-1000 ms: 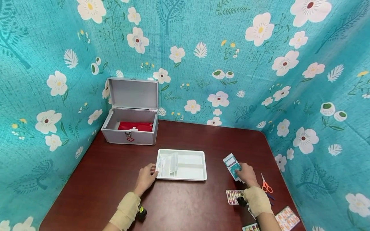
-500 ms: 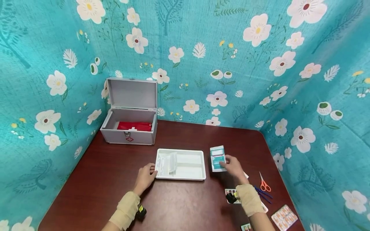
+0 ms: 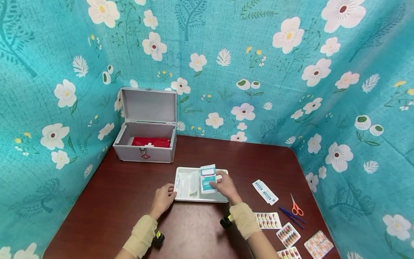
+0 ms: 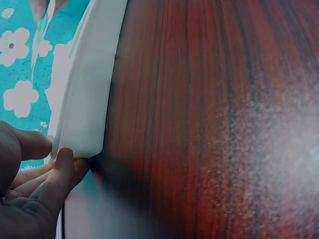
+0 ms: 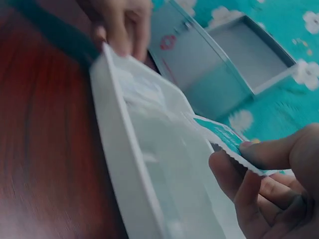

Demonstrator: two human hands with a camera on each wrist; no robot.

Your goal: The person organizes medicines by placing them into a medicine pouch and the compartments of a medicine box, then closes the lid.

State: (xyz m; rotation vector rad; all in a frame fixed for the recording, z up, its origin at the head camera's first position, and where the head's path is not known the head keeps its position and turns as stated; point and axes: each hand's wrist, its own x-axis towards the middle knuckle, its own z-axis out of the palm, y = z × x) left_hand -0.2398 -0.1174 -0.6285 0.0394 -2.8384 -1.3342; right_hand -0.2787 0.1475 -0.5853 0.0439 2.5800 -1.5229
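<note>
A white divided tray (image 3: 223, 200) lies on the dark red table. Clear plastic packets (image 3: 185, 184) fill its left part. At its left end my left hand (image 3: 162, 198) pinches the corner, thumb by the rim and fingers against the outer wall (image 4: 87, 109), as the left wrist view shows. My right hand (image 3: 226, 186) holds a flat teal and white packet (image 3: 208, 181) over the tray's middle, between thumb and fingers. From the right wrist, that packet (image 5: 224, 137) appears tilted, with a jagged edge, above the tray (image 5: 119, 129).
An open silver first-aid box (image 3: 145, 155) with a red pouch (image 3: 150, 141) stands back left. On the right lie a white and blue packet (image 3: 265, 192), orange-handled scissors (image 3: 296, 208), blue tweezers (image 3: 292, 217) and several blister packs (image 3: 318, 244).
My right hand has lifted the teal packet from the table's right side and carried it left over the tray. The white and blue packet is uncovered. My left hand has stayed put.
</note>
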